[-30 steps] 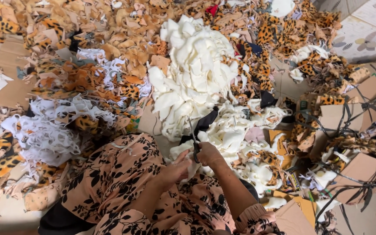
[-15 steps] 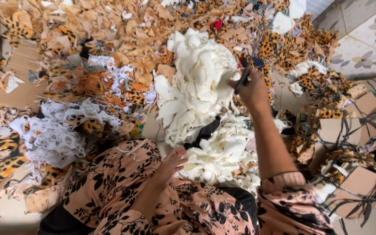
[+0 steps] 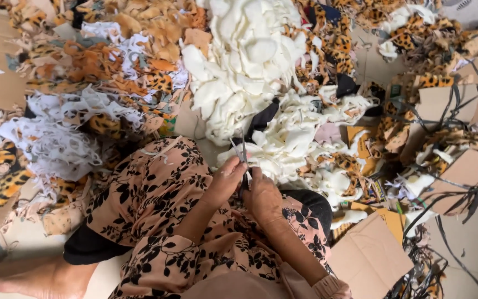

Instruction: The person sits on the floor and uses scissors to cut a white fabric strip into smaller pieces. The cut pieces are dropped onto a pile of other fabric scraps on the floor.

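Both hands meet at the lap, over the raised knee in the floral peach dress (image 3: 156, 188).

Right hand (image 3: 265, 195): forearm comes up from lower right, wrist bent slightly inward, back of hand toward the camera. Fingers curled tight around the handles of the scissors (image 3: 243, 160). The blades stick up and away from the body, slightly parted, tips just short of the cream pile.

Left hand (image 3: 227, 178): forearm runs up across the thigh, fingers pinched narrow beside the blades, touching the right hand. Can't tell what it pinches; anything held is too small or hidden behind the fingers.

Surroundings:
- Cream fabric pieces (image 3: 250, 61) heaped directly ahead of the scissor tips, with a lower spread of cream scraps (image 3: 300, 138) to the right, nearly touching the hands.
- Leopard-print offcuts (image 3: 416, 33) fill the top right; orange and tan scraps (image 3: 112, 50) the top left.
- White lacy trimmings (image 3: 51, 138) lie left of the knee.
- Cardboard sheets (image 3: 369, 254) sit right of the right forearm, more further right under dark strap-like strips (image 3: 460, 194).
- Bare foot (image 3: 23, 277) at the bottom left on the floor.

Open room: only a tight pocket above the lap between knee and cream pile. Clutter closes in ahead and on both sides.
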